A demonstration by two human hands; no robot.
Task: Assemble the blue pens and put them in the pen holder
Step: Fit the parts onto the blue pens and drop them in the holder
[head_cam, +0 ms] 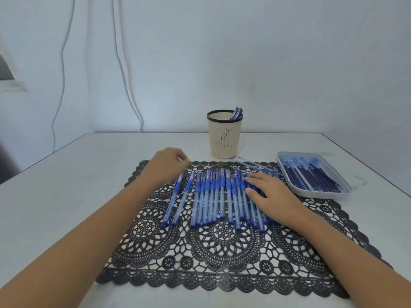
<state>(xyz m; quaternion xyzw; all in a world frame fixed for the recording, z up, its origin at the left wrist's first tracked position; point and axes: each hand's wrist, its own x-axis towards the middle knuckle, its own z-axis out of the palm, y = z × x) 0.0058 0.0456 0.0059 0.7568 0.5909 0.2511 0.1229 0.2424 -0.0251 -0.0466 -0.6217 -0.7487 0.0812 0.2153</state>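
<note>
Atop the blue pens (210,196), right hand (270,196) flat, grip apart; left hand (168,163) curled, contents unclear.

A row of blue pen barrels (213,196), clear with blue grips, lies side by side at centre frame. Above them the cream mesh pen holder (224,138) stands upright, with capped blue pens (236,113) leaning against its right rim. Dark refills (311,176) lie at the right.

The right hand (270,194) lies flat on the blue pens (211,196).
</note>
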